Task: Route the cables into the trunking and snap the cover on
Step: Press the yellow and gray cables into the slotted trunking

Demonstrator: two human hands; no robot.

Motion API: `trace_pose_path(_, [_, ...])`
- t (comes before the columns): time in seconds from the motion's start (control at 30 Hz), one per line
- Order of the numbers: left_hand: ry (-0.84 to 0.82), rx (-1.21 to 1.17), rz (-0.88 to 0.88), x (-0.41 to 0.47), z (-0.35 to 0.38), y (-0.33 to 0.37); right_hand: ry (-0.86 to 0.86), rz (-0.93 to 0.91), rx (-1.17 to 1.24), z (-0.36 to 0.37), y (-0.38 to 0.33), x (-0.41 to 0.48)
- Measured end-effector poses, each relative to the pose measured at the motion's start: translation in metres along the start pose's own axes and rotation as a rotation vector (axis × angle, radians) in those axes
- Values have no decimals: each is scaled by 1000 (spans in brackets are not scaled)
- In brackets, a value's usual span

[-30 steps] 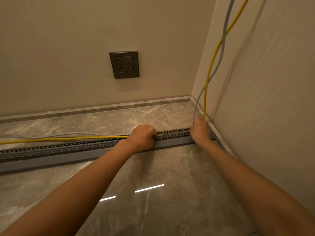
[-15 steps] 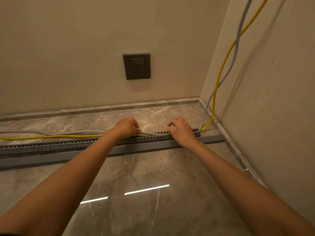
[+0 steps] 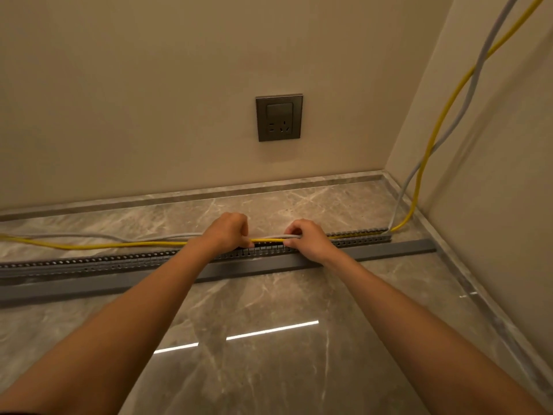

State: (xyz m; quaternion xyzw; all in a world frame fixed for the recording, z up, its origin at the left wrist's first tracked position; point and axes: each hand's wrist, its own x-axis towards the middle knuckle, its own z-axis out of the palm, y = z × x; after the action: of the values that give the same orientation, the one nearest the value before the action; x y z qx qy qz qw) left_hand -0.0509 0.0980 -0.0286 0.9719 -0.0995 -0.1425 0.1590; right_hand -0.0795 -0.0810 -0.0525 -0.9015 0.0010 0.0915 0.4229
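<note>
On the marble floor, near the room corner:
Trunking: a grey slotted trunking [image 3: 119, 262] lies flat, its long axis running left to right, its right end close to the side wall [image 3: 493, 175].
Contents, right stretch: the yellow cable [image 3: 104, 245] and the grey cable [image 3: 179, 236] sit inside the channel from the right hand to the trunking's right end.
Contents, left stretch: the channel looks empty; both cables lie on the floor [image 3: 269, 369] just behind it.
Cover: a plain grey cover strip [image 3: 389, 250] lies on the floor just in front of the trunking, parallel to it, not fitted.
Left hand: the left hand [image 3: 229, 232] is curled, fingers pinching the cables above the channel.
Right hand: the right hand [image 3: 306, 238] is curled too, gripping both cables just beside the left hand; a short span shows between them.
Cable run: past the right end both cables bend upward and climb the side wall out of frame.
Edges: a stone skirting [image 3: 299, 182] lines the back wall, well behind the trunking.
Open room: bare floor in front of the cover strip.
Wall: a dark socket [image 3: 279, 117] sits above the hands.
</note>
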Motion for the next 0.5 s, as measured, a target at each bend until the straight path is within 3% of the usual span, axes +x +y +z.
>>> trace_pose_path(0.17, [129,162,164,-9,7,-2,-15,60,73,2,-2,2])
trace_pose_path(0.33, [206,57,195,-17,17,-8,35,48,89,6,1,3])
trace_pose_path(0.5, [205,112,197,-19,15,-14,46,60,131,8,1,3])
